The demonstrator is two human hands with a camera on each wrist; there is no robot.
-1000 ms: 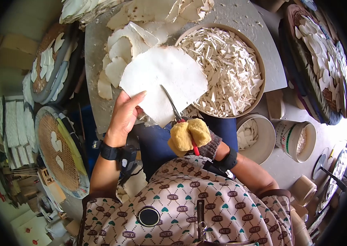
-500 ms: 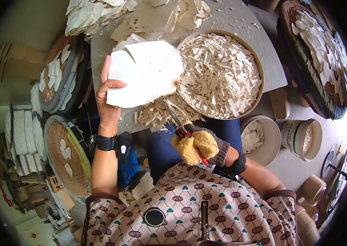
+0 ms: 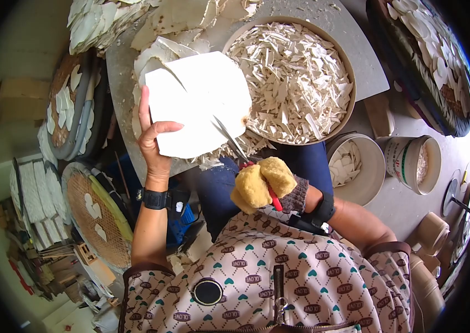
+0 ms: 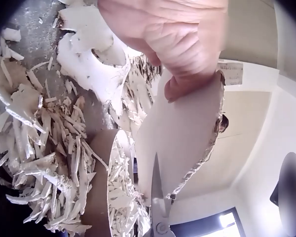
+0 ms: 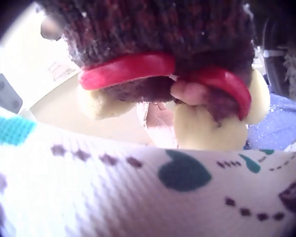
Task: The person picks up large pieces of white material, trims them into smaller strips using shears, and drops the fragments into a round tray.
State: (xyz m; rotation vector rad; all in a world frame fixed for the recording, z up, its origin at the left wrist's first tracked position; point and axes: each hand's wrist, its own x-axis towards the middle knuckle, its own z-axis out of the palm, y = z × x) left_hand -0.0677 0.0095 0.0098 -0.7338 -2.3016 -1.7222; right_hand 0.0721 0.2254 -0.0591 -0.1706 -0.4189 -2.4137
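A white sheet (image 3: 199,102) with rough edges is held up by my left hand (image 3: 156,139), thumb on its face, fingers at its left edge. The left wrist view shows that hand (image 4: 180,39) pinching the sheet (image 4: 180,133), with the scissors (image 4: 158,197) over its lower part. My right hand (image 3: 265,186), in a dark knit glove with yellow pads, grips the red-handled scissors (image 3: 230,139); their blades lie at the sheet's lower right. In the right wrist view the red handle loops (image 5: 128,69) surround gloved fingers (image 5: 207,96).
A round tray (image 3: 351,83) full of white scraps stands right of the sheet on the grey table (image 3: 365,72). More sheets (image 3: 107,22) are piled at the back left. Two buckets (image 3: 376,183) (image 3: 435,166) stand at the right, and woven trays (image 3: 93,222) at the left.
The sheet first moved left and turned, with my left hand's grip shifting to its left edge. Since then the scissors' blades have come up from below the sheet to its lower right part.
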